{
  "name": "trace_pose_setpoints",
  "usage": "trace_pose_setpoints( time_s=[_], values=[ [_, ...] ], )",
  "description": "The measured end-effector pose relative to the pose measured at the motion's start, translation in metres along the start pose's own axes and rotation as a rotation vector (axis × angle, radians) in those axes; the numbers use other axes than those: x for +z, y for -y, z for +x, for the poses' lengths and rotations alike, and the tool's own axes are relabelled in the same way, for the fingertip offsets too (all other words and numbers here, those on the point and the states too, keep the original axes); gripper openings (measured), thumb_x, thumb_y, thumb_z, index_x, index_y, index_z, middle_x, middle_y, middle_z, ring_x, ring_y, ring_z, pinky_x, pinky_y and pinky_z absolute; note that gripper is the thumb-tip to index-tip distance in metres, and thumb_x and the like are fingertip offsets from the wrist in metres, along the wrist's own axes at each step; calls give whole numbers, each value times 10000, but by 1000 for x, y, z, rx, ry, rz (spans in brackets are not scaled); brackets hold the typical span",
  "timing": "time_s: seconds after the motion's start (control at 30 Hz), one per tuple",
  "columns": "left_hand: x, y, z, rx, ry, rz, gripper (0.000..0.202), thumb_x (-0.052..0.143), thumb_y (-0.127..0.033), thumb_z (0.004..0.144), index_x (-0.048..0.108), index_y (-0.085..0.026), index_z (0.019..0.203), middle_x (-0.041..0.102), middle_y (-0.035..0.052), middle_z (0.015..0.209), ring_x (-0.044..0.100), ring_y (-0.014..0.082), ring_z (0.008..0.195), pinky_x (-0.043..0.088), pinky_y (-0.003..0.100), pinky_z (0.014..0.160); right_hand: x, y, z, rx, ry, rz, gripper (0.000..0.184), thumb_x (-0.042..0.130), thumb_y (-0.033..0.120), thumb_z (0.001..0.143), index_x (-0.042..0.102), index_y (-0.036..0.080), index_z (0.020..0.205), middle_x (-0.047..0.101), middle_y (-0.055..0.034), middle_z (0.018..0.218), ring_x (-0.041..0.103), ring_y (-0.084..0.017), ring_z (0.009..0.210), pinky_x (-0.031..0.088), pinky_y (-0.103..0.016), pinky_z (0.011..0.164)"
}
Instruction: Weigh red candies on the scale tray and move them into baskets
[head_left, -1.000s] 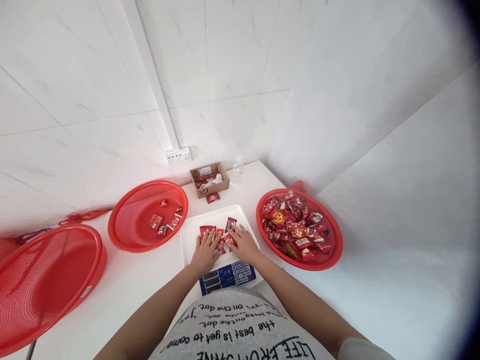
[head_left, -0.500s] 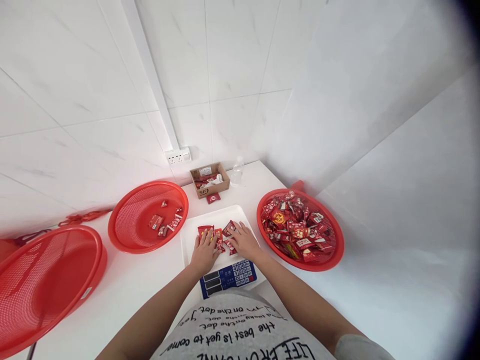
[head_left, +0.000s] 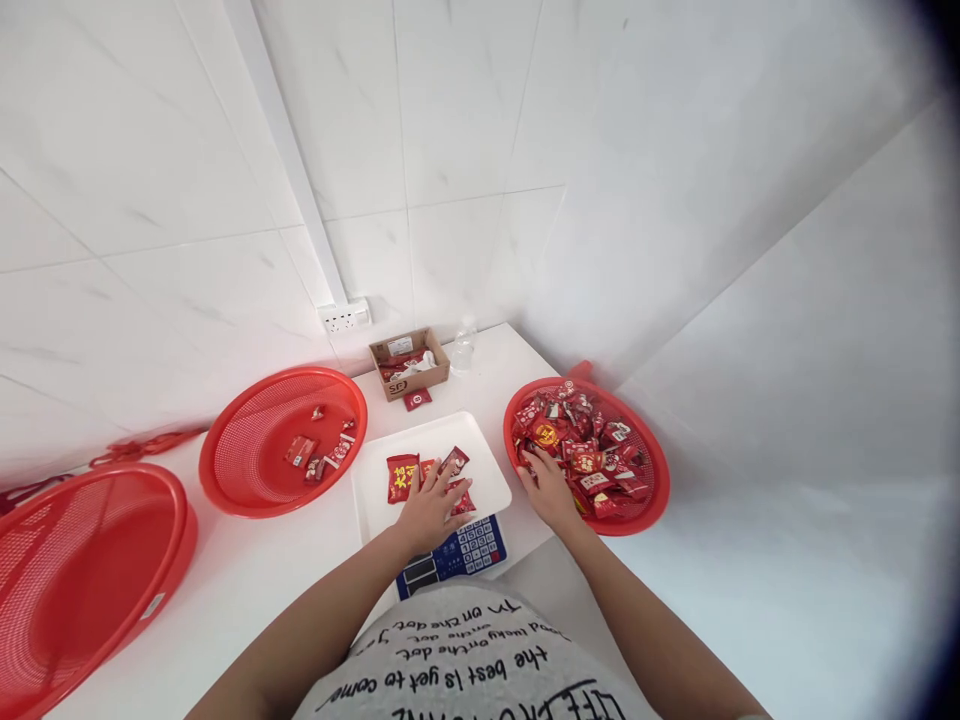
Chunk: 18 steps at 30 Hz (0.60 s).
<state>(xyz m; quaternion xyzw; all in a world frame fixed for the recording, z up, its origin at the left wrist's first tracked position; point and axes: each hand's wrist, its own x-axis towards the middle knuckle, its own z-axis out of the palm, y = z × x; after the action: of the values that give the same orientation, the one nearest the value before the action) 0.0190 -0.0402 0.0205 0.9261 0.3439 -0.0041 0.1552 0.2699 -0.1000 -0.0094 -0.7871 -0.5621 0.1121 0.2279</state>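
Note:
A white scale tray [head_left: 484, 468] sits in front of me with a few red candy packets [head_left: 403, 477] on it. My left hand [head_left: 429, 512] lies flat on the packets, fingers spread. My right hand [head_left: 546, 490] reaches into the near edge of the red basket [head_left: 654, 492] on the right, which is full of red wrapped candies [head_left: 579, 445]; its fingers rest among them and I cannot see whether they grip one. The blue keypad of the scale [head_left: 457, 553] shows just below my left hand.
A second red basket [head_left: 238, 478] at the left holds a few packets. A large red basket [head_left: 90, 570] lies at the far left. A small cardboard box [head_left: 409, 362], a clear bottle [head_left: 463, 348] and a loose red packet [head_left: 417, 399] stand by the tiled wall.
My right hand left the white tray and moved right into the full basket. My left hand shifted slightly right over the packets on the tray.

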Motion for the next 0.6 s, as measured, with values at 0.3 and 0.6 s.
trace_pose_setpoints(
  time_s=[0.3,0.6],
  values=[
    [0,8,0,-34,31,6,531,437,-475,845,394,-270,1332,215,72,1494,86,280,1377,55,543,1082,-12,-41,-40,169,8,-83,470,320,369,872,599,95,1131,504,-160,1267,444,-265,1186,338,-401,1018],
    [0,14,26,-159,63,32,634,338,-605,830,288,-314,1391,254,59,1481,116,367,1355,59,708,976,-14,-26,-38,258,32,-191,453,269,325,901,558,173,1216,453,-85,1352,439,-233,1206,394,-353,960]
  ],
)
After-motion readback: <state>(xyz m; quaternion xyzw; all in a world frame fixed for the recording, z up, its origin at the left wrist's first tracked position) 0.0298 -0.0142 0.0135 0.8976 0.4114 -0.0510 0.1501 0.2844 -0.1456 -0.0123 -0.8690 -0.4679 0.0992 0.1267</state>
